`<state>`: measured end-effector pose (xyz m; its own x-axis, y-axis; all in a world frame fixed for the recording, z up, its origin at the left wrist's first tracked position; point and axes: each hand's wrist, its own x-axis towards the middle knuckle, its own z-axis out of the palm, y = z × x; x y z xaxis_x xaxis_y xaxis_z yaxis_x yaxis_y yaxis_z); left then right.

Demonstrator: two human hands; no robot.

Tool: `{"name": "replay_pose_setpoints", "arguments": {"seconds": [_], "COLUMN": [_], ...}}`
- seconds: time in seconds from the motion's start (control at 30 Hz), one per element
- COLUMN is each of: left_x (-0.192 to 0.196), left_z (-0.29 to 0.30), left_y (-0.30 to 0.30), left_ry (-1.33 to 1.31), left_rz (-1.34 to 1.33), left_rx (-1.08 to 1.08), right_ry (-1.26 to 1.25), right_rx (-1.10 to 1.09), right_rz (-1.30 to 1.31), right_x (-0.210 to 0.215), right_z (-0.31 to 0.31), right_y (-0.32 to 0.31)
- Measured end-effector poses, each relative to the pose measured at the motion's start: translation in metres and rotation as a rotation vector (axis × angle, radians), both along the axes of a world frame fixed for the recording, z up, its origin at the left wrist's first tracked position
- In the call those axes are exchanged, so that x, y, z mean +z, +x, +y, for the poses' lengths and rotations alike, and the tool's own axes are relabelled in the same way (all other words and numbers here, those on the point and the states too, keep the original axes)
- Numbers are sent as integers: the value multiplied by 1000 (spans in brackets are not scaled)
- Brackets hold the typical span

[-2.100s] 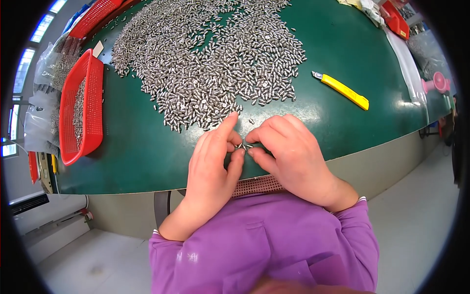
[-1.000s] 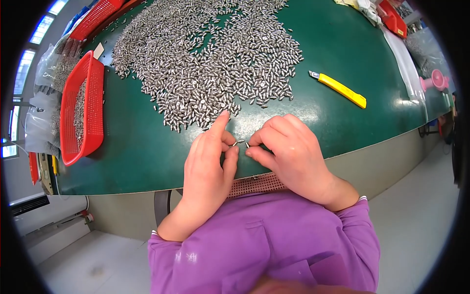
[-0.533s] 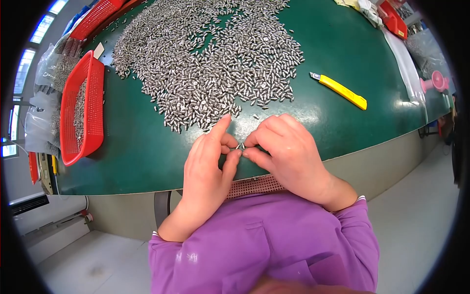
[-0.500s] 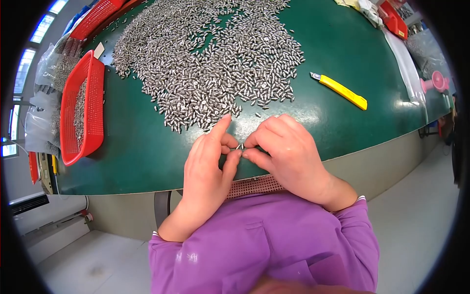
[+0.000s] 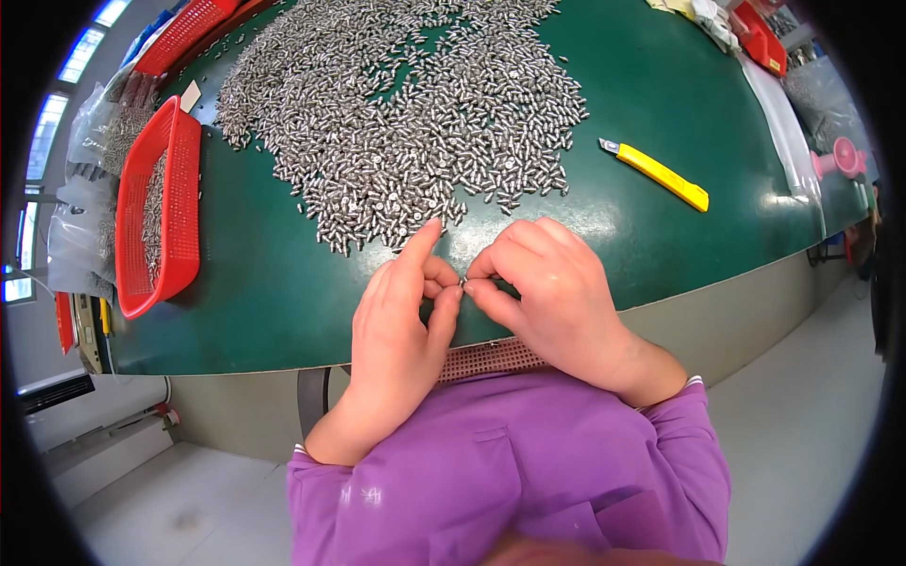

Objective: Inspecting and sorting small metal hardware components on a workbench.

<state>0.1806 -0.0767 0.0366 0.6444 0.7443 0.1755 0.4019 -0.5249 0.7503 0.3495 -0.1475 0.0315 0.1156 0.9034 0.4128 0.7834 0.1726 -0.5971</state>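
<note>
My left hand pinches a small silver metal part between the thumb and a bent finger, while its index finger points up and away. Facing it, my right hand is closed in a pinch of thumb and index finger at the same spot. The fingertips of both hands nearly meet, just above the table near its front edge. So much is covered that I cannot make out how the metal pieces there fit together. Beyond my hands spreads a large heap of small pointed metal parts.
A yellow utility knife lies right of the heap on the green table. To the left, a red plastic basket contains more metal parts, beside clear bags. A pink object stands at the far right.
My right fingertips have shifted slightly left, closer to my left ones. The two metal pieces that showed apart between them now appear as one small glint.
</note>
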Motion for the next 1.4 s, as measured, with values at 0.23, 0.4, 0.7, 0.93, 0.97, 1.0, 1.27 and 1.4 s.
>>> {"name": "replay_pose_setpoints", "arguments": {"seconds": [0.23,0.4,0.7,0.93,0.97,1.0,1.27,1.4], "left_x": [-2,-1,-2,-2,-1,-1,31,7], "left_z": [0,-1,-1,-2,-3,-2,4,15], "left_y": [-1,-2,-5,-6,-7,-8,-22,-8], "left_ry": [31,8,-4,-2,0,3,-205,164], "left_rz": [-13,0,-17,-25,-25,-26,92,5], "left_rx": [-13,-11,-27,-38,-36,-71,-421,-37], "right_ry": [33,-19,-27,-55,-53,-37,-126,-12], "right_rx": [-5,16,26,40,41,74,298,-92], "right_rz": [11,-2,-11,-17,-17,-22,84,-71], "right_x": [-3,1,-1,2,2,2,18,18], "right_z": [-1,-4,-7,-10,-11,-11,-24,-3], "right_y": [-2,0,0,1,1,2,26,35]}}
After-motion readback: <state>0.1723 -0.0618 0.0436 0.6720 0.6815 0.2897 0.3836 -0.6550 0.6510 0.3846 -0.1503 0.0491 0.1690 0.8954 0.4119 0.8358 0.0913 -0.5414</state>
